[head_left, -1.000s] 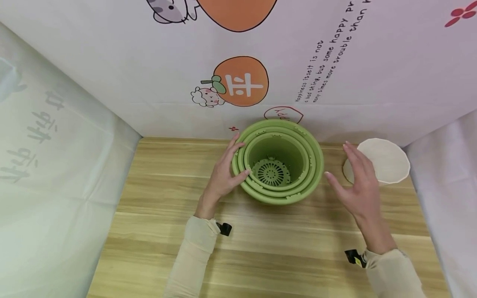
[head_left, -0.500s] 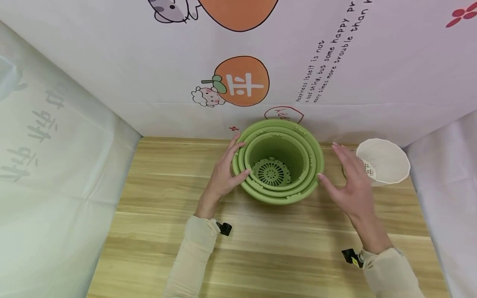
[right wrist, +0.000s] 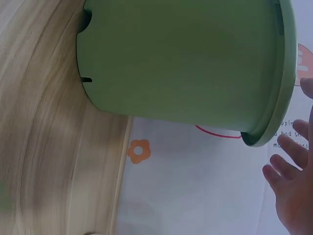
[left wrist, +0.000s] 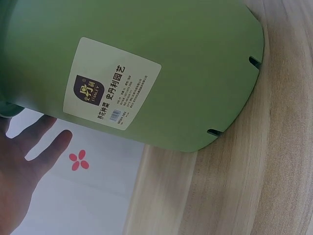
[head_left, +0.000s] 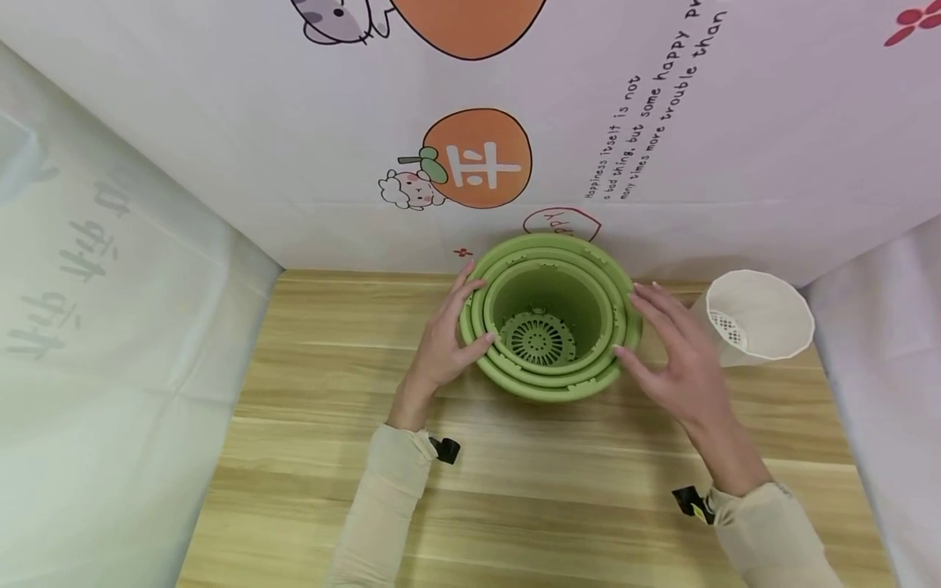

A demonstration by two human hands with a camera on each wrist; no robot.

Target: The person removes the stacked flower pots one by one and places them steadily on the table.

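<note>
A nested stack of green plastic flower pots (head_left: 550,388) stands upright on the wooden table against the back wall. Three rims show, and a slotted base is visible inside the innermost pot. At the stack's left, my left hand (head_left: 439,347) rests thumb and fingertips on the rims, its fingers fairly straight. My right hand (head_left: 684,359) is at the right side, thumb and fingertips at the outer rim with the fingers spread. A printed label (left wrist: 112,83) marks the outer pot's side (left wrist: 195,49) in the left wrist view. From the right wrist, fingers (right wrist: 288,147) show beside the rim (right wrist: 279,107).
To the right, a white pot (head_left: 768,314) with a perforated base sits near the back corner, close behind my right hand. The wooden table (head_left: 559,498) extends in front. White printed cloth (head_left: 331,163) walls the back and both sides.
My right hand has moved left from beside the white pot to the green stack's right rim, uncovering more of the white pot. My left hand and the stack have stayed put.
</note>
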